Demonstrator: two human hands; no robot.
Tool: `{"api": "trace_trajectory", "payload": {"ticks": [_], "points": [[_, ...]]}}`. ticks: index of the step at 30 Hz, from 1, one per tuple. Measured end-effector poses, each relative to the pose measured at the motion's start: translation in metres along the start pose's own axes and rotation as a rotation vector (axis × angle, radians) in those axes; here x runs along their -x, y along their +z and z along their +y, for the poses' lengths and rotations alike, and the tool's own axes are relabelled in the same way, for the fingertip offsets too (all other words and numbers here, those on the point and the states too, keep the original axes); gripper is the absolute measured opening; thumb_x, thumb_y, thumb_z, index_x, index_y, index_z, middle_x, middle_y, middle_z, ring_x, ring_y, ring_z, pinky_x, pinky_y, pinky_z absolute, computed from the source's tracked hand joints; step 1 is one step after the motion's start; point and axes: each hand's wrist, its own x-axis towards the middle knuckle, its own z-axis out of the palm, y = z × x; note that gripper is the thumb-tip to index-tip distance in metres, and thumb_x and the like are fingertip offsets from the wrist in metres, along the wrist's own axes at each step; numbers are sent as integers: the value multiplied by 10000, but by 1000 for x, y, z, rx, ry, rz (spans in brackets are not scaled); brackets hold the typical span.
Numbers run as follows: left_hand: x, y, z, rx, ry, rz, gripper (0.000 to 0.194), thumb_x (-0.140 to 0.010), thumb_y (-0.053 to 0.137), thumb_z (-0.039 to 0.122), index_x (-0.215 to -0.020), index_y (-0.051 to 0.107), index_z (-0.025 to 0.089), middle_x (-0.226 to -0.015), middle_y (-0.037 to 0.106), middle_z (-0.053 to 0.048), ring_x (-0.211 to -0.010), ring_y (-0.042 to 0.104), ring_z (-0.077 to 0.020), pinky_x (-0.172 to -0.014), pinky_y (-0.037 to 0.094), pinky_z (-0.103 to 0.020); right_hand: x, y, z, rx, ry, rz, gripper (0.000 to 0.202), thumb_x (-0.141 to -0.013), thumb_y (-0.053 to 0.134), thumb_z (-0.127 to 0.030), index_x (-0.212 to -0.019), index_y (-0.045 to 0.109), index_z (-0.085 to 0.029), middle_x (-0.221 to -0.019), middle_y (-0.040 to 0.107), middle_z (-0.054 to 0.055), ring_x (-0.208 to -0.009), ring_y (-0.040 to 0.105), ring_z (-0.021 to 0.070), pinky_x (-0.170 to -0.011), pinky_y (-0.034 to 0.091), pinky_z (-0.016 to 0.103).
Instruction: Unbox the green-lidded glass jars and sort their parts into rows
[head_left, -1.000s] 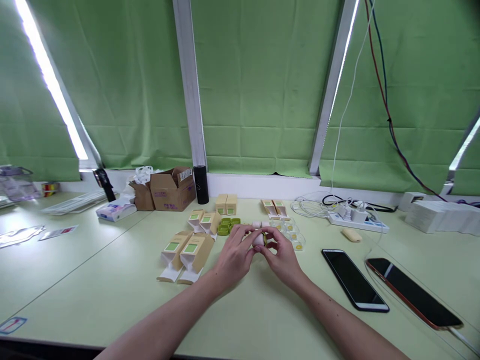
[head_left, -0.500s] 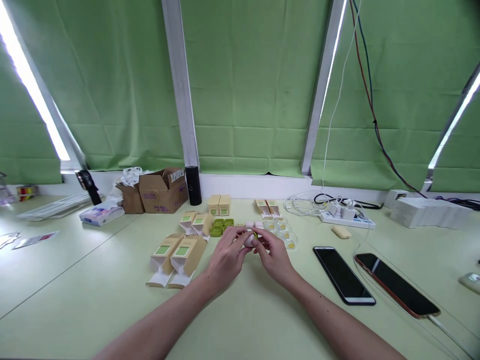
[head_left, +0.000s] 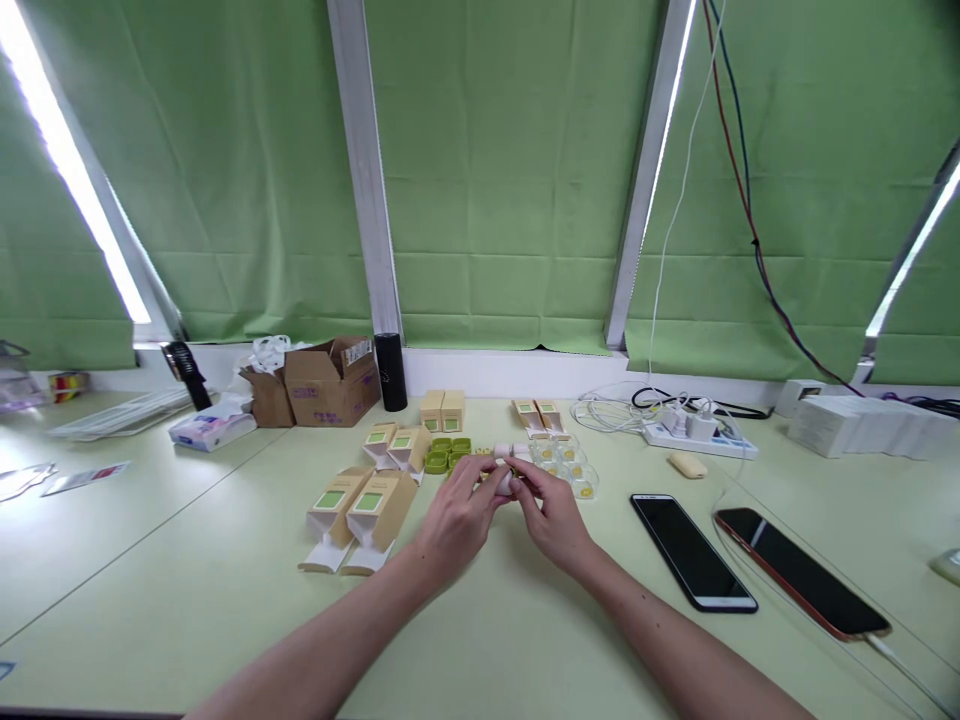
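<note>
My left hand [head_left: 463,508] and my right hand [head_left: 553,510] meet over the table, both closed on one small white round piece [head_left: 505,484]. A bit of green shows at its top, mostly hidden by the fingers. Just beyond the hands lie green square pieces [head_left: 437,461] and pale pink-white pieces [head_left: 502,451]. Clear round plastic pieces with yellow centres [head_left: 583,488] are right beside my right hand. Open tan cartons with green squares [head_left: 380,502] lie to the left of my left hand.
Two closed tan boxes [head_left: 452,410] and two open cartons [head_left: 550,416] stand farther back. A brown cardboard box [head_left: 330,385] and a black cylinder [head_left: 391,372] are at the back left. Two phones [head_left: 694,550] and a power strip [head_left: 701,440] with cables lie to the right.
The view has shifted slightly, so things appear a little farther right. The fingers have closed more around the white piece, and less of its green part shows.
</note>
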Motion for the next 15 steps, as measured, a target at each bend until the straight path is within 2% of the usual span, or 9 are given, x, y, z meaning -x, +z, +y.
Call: {"api": "trace_trajectory", "payload": {"ticks": [7,15], "points": [[1,0,2,-4,-2,-77,354,-1010,546,141,-1360,556,187,-1160,635,-134,-1087,618,-257,-913,572,-417,1,1,1,102,-52,44,347,-1028,483,-289,-1306,681,-222,-1192,767,104,-1007,745,245,-886,604,386],[-1,1,2,-2,31,-45,320,-1017,543,149,-1335,561,172,-1131,635,-132,-1056,612,-250,-885,574,-411,2,2,-2,133,-105,63,344,-1017,488,-246,-1297,686,-215,-1178,773,101,-998,753,240,-872,614,378]]}}
